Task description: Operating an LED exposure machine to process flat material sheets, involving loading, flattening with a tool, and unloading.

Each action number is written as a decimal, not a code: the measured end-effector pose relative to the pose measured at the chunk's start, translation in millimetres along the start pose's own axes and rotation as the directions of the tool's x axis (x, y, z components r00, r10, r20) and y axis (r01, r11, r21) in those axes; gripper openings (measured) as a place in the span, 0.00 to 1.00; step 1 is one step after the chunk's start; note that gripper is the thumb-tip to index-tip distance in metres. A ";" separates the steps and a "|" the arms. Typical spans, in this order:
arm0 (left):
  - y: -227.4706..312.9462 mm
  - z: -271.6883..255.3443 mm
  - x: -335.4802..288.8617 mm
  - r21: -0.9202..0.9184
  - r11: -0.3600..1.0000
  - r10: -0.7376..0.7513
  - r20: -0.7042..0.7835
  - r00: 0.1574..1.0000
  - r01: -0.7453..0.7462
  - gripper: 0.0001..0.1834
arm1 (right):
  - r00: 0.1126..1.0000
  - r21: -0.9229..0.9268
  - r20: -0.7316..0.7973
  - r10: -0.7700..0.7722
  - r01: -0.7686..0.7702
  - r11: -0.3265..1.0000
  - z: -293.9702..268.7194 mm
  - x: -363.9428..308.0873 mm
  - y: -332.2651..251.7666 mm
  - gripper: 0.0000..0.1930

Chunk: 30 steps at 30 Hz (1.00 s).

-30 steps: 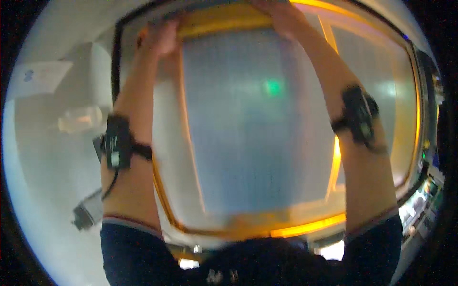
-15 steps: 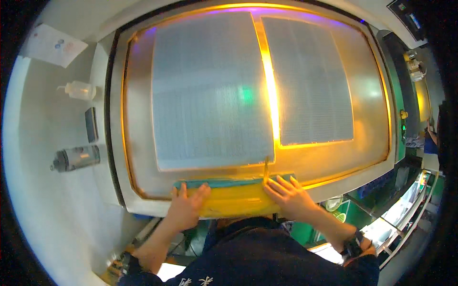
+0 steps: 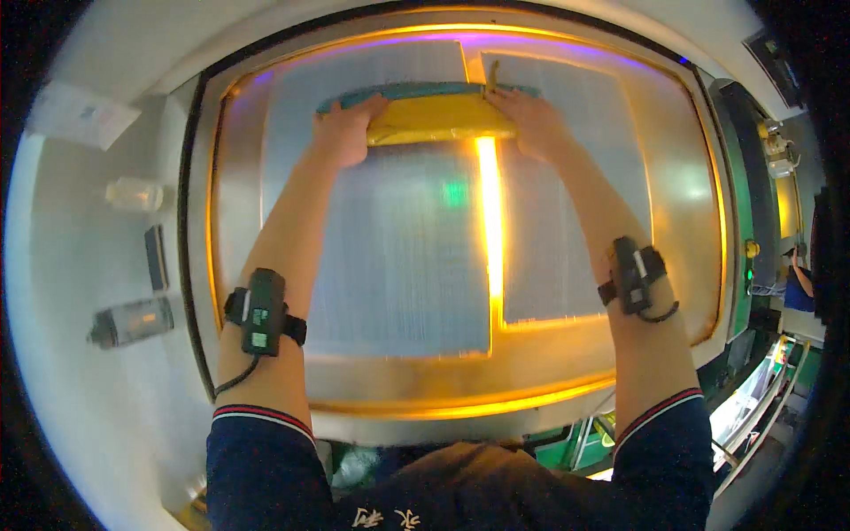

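Note:
A wide yellow scraper [image 3: 429,118] with a teal edge strip lies across the far part of a large glowing frame's surface [image 3: 425,376]. My left hand [image 3: 348,131] is closed around its left end, fingers toward the teal edge. At the other end, my right hand [image 3: 529,122] grips it the same way. A small brown tab sticks up beside the right fingers. Beneath the scraper are two blue-grey sheets, a larger left sheet [image 3: 398,257] and a narrower right sheet [image 3: 575,239], with a bright yellow gap between them. Both arms reach far forward.
Left of the frame stand a clear squeeze bottle [image 3: 135,195], a dark phone [image 3: 156,257] and a grey bottle [image 3: 133,322]. A paper [image 3: 87,115] is on the left wall. At the right are a green panel with a yellow knob [image 3: 752,249] and a person's arm [image 3: 801,276].
Both hands have pushed the scraper from the near edge of the frame away to its far part. My arms are now stretched out over the sheets.

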State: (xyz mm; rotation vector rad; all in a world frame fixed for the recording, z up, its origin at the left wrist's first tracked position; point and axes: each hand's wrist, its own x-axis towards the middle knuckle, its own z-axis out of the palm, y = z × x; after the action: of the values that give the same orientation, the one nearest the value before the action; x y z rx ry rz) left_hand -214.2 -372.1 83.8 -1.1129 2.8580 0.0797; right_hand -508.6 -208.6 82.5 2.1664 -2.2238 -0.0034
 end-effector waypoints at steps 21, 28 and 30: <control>102.0 -22.3 -148.4 -0.080 0.996 0.048 0.261 0.964 -0.028 0.45 | 0.982 0.124 0.022 -0.188 0.184 0.975 -38.0 -179.7 -17.5 0.37; 307.9 -54.5 -381.5 -0.219 0.976 0.128 0.555 0.822 -0.004 0.52 | 0.925 0.462 0.222 -0.309 0.180 0.868 -88.3 -475.0 -32.4 0.33; 331.0 -55.3 -366.0 -0.210 0.978 0.127 0.528 0.840 -0.016 0.52 | 0.952 0.437 0.150 -0.268 0.179 0.881 -74.3 -479.5 -8.4 0.37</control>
State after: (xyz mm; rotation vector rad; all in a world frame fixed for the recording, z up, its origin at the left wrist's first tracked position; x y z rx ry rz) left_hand -172.1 113.6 178.0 -0.8327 2.4083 0.5959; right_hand -485.8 272.2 144.6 2.7606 -2.2244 0.2827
